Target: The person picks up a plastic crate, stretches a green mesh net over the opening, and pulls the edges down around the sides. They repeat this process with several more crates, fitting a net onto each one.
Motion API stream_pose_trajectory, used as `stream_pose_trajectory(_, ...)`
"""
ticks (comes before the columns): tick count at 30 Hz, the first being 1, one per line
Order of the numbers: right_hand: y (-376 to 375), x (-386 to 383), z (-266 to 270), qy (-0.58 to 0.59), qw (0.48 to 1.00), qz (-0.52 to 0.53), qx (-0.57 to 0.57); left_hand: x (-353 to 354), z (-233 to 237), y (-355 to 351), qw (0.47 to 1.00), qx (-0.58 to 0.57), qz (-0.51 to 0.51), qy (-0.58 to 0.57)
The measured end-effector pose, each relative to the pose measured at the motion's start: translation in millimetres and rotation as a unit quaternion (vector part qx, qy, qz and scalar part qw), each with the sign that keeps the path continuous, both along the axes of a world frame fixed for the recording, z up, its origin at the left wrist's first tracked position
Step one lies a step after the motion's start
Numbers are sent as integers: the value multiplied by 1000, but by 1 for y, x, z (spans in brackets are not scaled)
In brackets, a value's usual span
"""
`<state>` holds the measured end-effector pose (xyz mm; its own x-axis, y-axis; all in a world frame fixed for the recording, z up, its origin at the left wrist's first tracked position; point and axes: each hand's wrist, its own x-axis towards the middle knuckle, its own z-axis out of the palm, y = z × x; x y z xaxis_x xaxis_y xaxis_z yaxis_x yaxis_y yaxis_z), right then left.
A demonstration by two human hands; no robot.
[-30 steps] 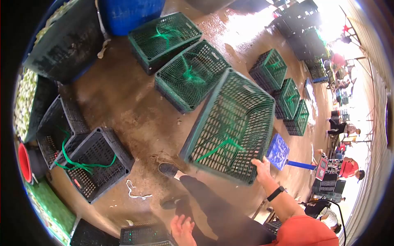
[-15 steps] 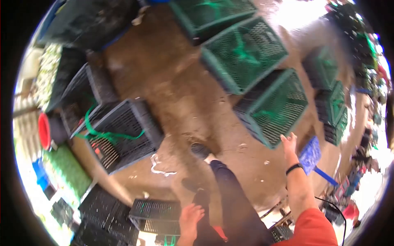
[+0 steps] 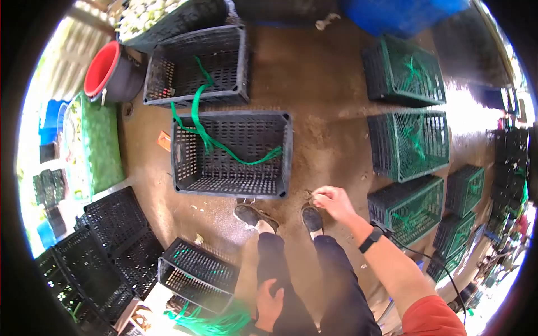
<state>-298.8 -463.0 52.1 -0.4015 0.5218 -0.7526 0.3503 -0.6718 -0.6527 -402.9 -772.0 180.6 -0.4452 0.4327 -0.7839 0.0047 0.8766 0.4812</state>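
Observation:
My right hand (image 3: 334, 204), a dark band on its wrist, hangs above the floor near my right shoe (image 3: 312, 219). Its fingers are loosely bent and I see nothing in them. Close to my left thigh is my left hand (image 3: 270, 304), thumb apart from the fingers, with nothing visible in it. In front of my feet stands a black plastic crate (image 3: 287, 154) with a long green strip (image 3: 235, 159) draped into it. That strip reaches from a second black crate (image 3: 245, 61) behind it. A bundle of green strips (image 3: 216, 323) lies left of my left hand.
Several crates covered with green netting (image 3: 412, 143) stand in rows to the right. At the left are a dark bucket with a red inside (image 3: 106, 70), a green covered block (image 3: 103, 148) and stacked black crates (image 3: 120, 224). A blue container (image 3: 403, 14) stands at the back.
My view has turned left, bringing the two black crates in front of me. My right hand has moved away from the netted crates, and its fingers are more bent.

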Motion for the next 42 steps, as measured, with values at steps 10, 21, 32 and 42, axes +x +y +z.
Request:
stream_pose_trajectory(10, 9, -274, -36, -14, 990, 138, 21, -90, -27, -27, 990, -100, -50, 86)
stream_pose_trajectory(21, 54, -387, -66, -61, 993, 97, -37, -192, -183, 87, 799, 125, 545, -221)
stream_pose_trajectory(32, 76, -422, -77, 129, 979, 67, -146, -212, -264, 135, 770, -75, 625, -101)
stream_pose_trajectory(42, 226, -344, 54, 168, 982, 19, -89, -360, -206, 41, 747, 95, 658, -20)
